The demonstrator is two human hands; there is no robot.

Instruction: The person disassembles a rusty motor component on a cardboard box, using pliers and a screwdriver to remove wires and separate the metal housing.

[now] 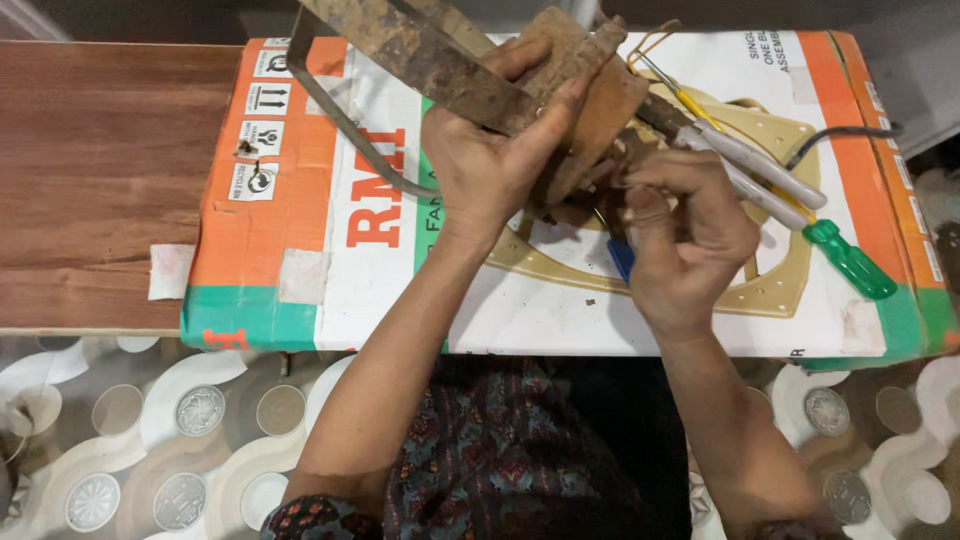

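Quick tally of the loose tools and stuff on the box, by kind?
Green-handled screwdriver: 1
Grey-handled tools: 2
Blue-handled tool, mostly hidden under the right hand: 1
Rusty metal assembly gripped by the left hand: 1
Black cable: 1
Total: 6

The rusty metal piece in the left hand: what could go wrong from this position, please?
1. The left hand grips the rusty metal piece bare, so its rough edges might scratch the palm.
2. The right hand works close beneath it with a blue-handled tool; a slip could hit the fingers.
3. The green screwdriver lies near the edge of the cardboard box and might roll off if the box shakes.
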